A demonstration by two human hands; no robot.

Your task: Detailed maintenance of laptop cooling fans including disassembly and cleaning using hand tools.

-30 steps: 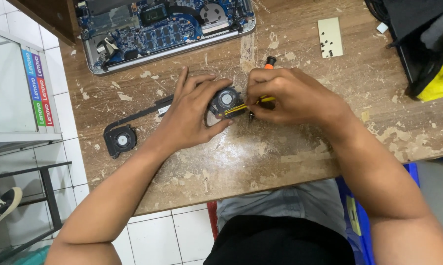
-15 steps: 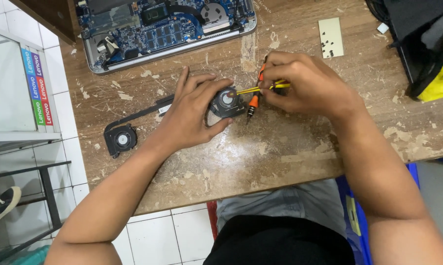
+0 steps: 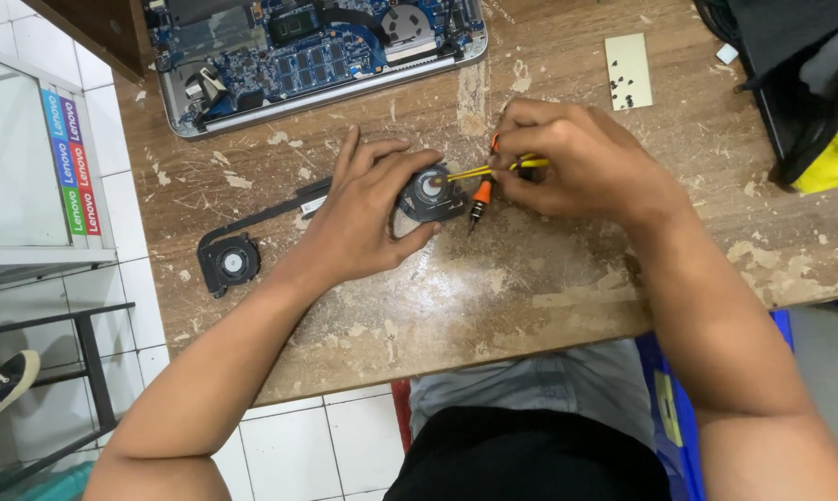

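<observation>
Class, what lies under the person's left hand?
The left hand rests on a round fan joined to a dark heat pipe on the wooden table. The pipe's junction is covered.

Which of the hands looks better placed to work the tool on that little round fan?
Probably the right hand: it already grips the yellow tweezers and orange screwdriver at the fan. The left hand is busy pinning the fan to the table.

Black fan [image 3: 430, 190], yellow tweezers [image 3: 479, 171], orange-black screwdriver [image 3: 480, 198], blue board [image 3: 308, 42].
</observation>
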